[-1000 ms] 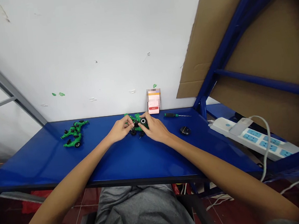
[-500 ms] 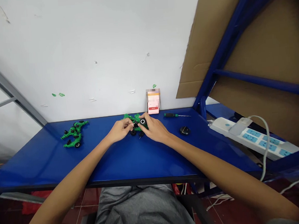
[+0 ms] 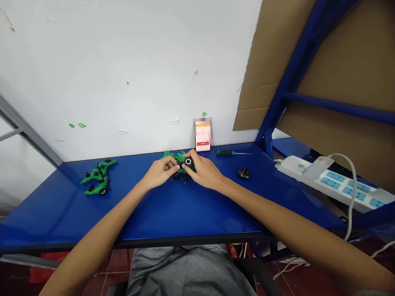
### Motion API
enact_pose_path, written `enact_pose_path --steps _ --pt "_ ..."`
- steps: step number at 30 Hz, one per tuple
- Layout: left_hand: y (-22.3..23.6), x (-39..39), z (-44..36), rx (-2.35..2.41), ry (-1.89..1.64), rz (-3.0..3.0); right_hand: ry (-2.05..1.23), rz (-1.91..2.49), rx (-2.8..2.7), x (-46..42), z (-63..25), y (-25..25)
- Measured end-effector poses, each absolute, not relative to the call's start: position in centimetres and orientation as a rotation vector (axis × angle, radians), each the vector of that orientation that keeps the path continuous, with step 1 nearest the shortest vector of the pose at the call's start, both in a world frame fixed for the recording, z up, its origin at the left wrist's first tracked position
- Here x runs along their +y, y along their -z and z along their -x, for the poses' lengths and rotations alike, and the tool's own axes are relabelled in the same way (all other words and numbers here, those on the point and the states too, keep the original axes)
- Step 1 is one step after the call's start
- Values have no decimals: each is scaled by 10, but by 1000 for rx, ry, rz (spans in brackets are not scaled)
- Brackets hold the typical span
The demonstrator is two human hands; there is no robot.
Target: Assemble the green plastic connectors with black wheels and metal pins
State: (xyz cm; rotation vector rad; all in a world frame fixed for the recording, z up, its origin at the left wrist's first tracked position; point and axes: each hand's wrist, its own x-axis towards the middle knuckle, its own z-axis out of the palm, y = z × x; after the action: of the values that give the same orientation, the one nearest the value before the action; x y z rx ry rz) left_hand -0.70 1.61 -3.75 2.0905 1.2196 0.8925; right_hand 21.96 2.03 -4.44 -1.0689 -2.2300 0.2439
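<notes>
At the back middle of the blue table (image 3: 175, 209) my two hands meet over a heap of green plastic parts (image 3: 172, 156). My right hand (image 3: 203, 171) is closed round a green and black part with a white ring (image 3: 188, 162). My left hand (image 3: 158, 172) pinches a small dark piece against that part; the piece is too small to name. Small black pieces (image 3: 176, 176) lie on the table just under my fingers.
A group of green and black assemblies (image 3: 97, 177) lies at the back left. A screwdriver with a green handle (image 3: 232, 152), a black round cap (image 3: 244, 172) and a pink box (image 3: 202, 135) lie near the wall. A white power strip (image 3: 337, 183) sits on the right shelf.
My hands have drawn slightly closer together over the green part; otherwise nothing has moved.
</notes>
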Motion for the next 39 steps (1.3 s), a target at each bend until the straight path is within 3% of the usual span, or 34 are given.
enact_pose_path --steps 13,16,22,26,33,39 --pt "29 14 12 1287 -936 -2185 -445 1083 -2118 25 -218 52" --pt "26 15 14 1203 -979 -2237 -658 999 -1965 30 -215 56" --pt "26 21 21 1012 -1129 -2401 -1384 756 -1398 38 -214 52" --pt "25 21 24 1032 -1114 -2506 -1607 666 -1230 37 -219 45" --pt "28 15 20 1181 -973 -2580 -1593 633 -1245 37 -218 47" --pt "29 15 20 1102 -1126 -2668 -1523 656 -1282 44 -218 54"
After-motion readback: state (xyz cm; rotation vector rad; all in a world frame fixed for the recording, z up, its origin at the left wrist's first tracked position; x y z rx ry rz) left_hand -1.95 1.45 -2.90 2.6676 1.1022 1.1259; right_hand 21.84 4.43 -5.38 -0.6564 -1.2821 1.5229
